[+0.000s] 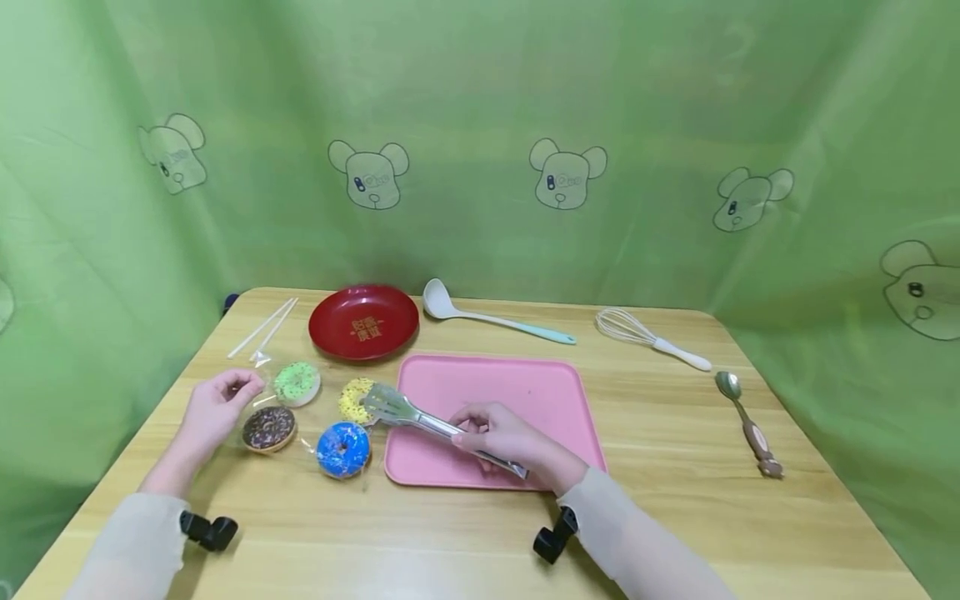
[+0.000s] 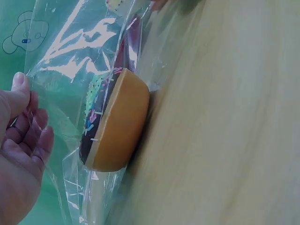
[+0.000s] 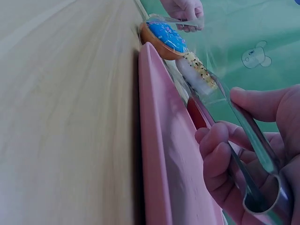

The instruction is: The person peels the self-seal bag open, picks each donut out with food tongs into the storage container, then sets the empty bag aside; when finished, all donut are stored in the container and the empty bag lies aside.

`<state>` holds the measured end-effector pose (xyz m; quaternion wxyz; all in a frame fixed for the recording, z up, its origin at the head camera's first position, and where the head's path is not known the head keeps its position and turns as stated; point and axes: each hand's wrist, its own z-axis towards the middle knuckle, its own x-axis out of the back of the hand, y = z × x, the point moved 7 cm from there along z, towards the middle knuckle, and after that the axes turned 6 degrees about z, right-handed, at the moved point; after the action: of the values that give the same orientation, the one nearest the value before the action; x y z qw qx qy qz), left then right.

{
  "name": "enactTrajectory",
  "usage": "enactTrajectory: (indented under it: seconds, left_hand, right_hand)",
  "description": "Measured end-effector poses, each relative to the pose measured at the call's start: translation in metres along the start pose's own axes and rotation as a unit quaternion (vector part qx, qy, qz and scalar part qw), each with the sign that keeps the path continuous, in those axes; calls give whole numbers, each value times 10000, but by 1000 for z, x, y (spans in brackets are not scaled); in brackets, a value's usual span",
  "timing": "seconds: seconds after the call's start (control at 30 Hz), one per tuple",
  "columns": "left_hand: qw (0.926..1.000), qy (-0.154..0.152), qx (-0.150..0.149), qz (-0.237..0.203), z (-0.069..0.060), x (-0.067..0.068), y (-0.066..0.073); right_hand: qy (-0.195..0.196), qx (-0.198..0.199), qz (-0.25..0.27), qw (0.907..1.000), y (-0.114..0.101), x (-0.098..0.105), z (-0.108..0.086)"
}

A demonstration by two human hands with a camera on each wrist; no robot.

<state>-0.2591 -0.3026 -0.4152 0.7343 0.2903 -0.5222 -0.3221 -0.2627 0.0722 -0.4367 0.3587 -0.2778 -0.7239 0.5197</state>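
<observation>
My left hand [image 1: 212, 411] pinches the edge of a clear plastic wrapper [image 2: 70, 61] beside the chocolate donut [image 1: 269, 428] with sprinkles. The green donut [image 1: 297, 383] lies just right of that hand. In my right hand [image 1: 504, 437] I hold metal tongs [image 3: 251, 138] above the pink tray [image 1: 491, 375]. Their tips reach left to the yellow donut [image 1: 354, 400], one arm on each side of it in the right wrist view; whether they squeeze it I cannot tell. A blue donut [image 1: 343, 450] lies in front of the yellow one, also in clear wrapping.
Behind the donuts stands a red plate [image 1: 326, 327], with white chopsticks [image 1: 262, 327] to its left. A ladle [image 1: 495, 321] lies along the back edge. On the right are a whisk [image 1: 648, 336] and a brown-handled spoon [image 1: 753, 433]. Green curtains [image 1: 480, 100] enclose the table.
</observation>
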Motion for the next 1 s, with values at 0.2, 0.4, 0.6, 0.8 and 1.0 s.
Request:
enactTrajectory:
  seconds: [0.2, 0.4, 0.6, 0.8, 1.0]
  left_hand:
    - [9999, -5, -4, 165, 0, 0, 4]
    - [9997, -61, -104, 202, 2, -4, 7]
    - [9998, -100, -72, 181, 1, -4, 8]
    - [9998, -74, -28, 158, 0, -2, 7]
    - [9998, 40, 6, 192, -1, 3, 6]
  right_hand:
    - [10, -10, 239, 9997, 3, -3, 0]
    - [77, 19, 336, 9994, 4, -15, 10]
    - [167, 117, 152, 9997, -7, -29, 25]
    - [108, 137, 248, 9995, -15, -35, 28]
    - [90, -40, 301, 9995, -10, -15, 6]
